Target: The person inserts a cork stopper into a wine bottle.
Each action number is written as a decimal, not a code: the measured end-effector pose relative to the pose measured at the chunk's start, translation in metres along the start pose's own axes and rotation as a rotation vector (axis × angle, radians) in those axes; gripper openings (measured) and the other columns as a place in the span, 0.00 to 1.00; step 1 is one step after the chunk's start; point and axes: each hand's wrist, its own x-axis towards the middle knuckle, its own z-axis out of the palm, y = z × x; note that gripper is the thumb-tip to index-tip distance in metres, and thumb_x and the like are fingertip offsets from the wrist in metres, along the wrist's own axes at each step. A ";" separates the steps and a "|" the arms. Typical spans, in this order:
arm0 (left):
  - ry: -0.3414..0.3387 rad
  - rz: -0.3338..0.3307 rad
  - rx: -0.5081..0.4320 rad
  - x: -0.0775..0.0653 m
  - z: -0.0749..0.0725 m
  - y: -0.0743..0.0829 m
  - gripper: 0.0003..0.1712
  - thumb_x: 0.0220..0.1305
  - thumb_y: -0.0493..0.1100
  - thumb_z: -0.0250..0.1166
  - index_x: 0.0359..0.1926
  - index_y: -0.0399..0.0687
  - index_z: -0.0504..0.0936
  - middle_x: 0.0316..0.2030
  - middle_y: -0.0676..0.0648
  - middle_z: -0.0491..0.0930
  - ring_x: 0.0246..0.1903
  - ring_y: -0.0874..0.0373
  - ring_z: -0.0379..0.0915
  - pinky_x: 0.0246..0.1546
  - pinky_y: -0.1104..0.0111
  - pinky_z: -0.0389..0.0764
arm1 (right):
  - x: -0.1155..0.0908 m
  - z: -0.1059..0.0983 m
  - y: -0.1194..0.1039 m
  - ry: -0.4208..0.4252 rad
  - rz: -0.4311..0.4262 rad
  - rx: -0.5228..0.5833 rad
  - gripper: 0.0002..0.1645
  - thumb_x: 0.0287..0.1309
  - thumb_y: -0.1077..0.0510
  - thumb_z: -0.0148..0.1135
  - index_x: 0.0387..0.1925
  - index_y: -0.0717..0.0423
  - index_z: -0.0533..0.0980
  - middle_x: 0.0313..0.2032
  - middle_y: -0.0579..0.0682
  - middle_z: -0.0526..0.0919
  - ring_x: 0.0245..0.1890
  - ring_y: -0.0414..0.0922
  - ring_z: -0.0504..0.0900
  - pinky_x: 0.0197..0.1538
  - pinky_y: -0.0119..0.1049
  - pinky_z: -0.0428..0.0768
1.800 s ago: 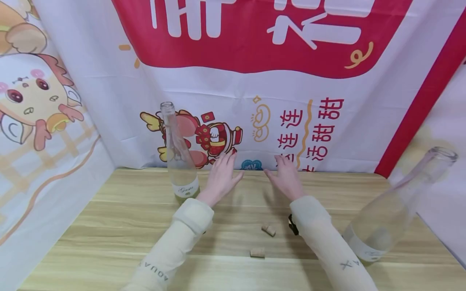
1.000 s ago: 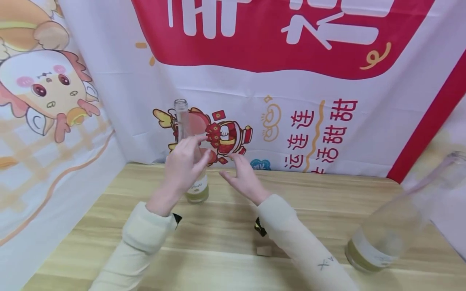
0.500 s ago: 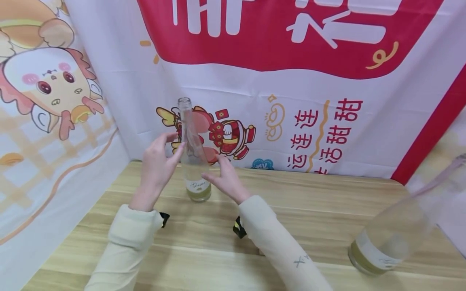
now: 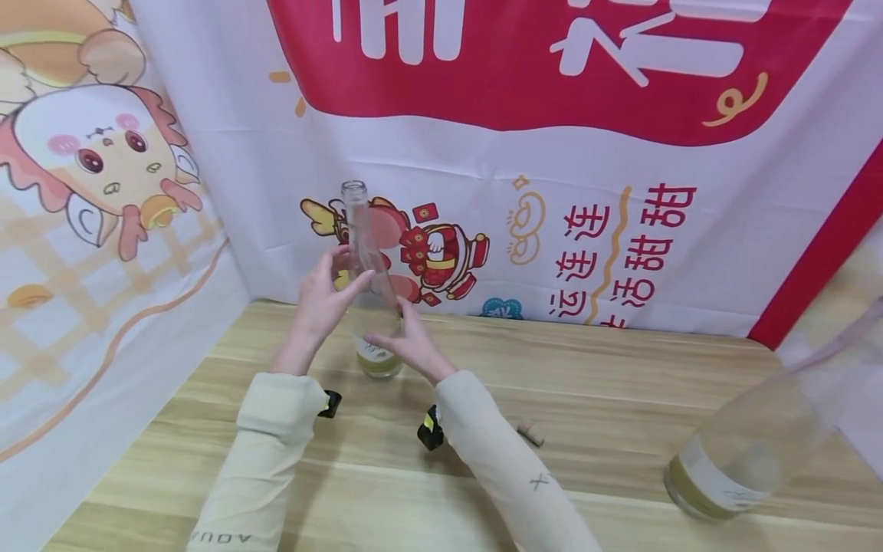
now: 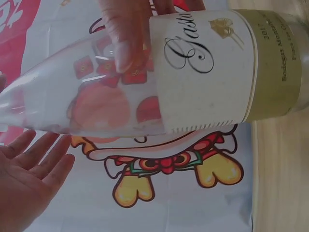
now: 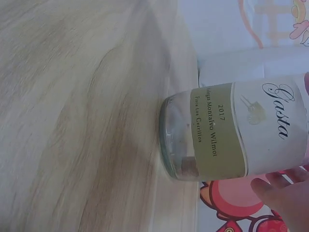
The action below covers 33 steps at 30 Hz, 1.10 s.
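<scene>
A clear glass wine bottle (image 4: 375, 310) with a cream and olive label stands upright near the back left of the table. My right hand (image 4: 414, 345) grips its body from the right, the thumb lying across the front by the label. Around the shoulder, my left hand (image 4: 320, 299) is held with thumb and fingers spread. In the left wrist view, the left fingers (image 5: 48, 164) look fairly straight beside the bottle's narrow part; whether they touch it I cannot tell. The right wrist view has the bottle's base (image 6: 178, 135) on or just over the wood.
A second wine bottle (image 4: 717, 468) stands at the right of the wooden table (image 4: 621, 376). A cork (image 4: 530, 434) lies beyond my right forearm. Printed cloth (image 4: 441, 153) hangs right behind the table, and another printed cloth (image 4: 103, 307) covers the left side.
Both hands have moved left from the back middle of the table to the left bottle. The right hand has taken hold of it. The view has shifted slightly.
</scene>
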 end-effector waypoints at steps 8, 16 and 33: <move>-0.010 -0.020 -0.059 0.008 0.014 -0.004 0.34 0.59 0.49 0.64 0.60 0.36 0.63 0.50 0.36 0.74 0.51 0.46 0.69 0.53 0.56 0.71 | 0.002 -0.001 -0.002 -0.005 0.038 0.016 0.51 0.47 0.52 0.70 0.67 0.54 0.52 0.65 0.57 0.59 0.65 0.55 0.58 0.63 0.50 0.61; -0.005 -0.001 -0.113 0.003 0.015 -0.001 0.30 0.59 0.48 0.63 0.57 0.36 0.66 0.48 0.37 0.74 0.48 0.46 0.72 0.51 0.57 0.74 | -0.004 -0.003 -0.005 -0.002 0.043 -0.007 0.52 0.45 0.51 0.71 0.67 0.56 0.52 0.63 0.60 0.62 0.62 0.55 0.62 0.61 0.49 0.65; -0.074 0.082 -0.119 -0.035 0.002 0.034 0.27 0.60 0.47 0.63 0.55 0.37 0.67 0.46 0.40 0.76 0.47 0.50 0.73 0.48 0.58 0.76 | -0.046 -0.024 -0.033 -0.168 -0.060 -0.215 0.58 0.45 0.52 0.72 0.69 0.52 0.44 0.66 0.56 0.57 0.62 0.53 0.63 0.59 0.46 0.68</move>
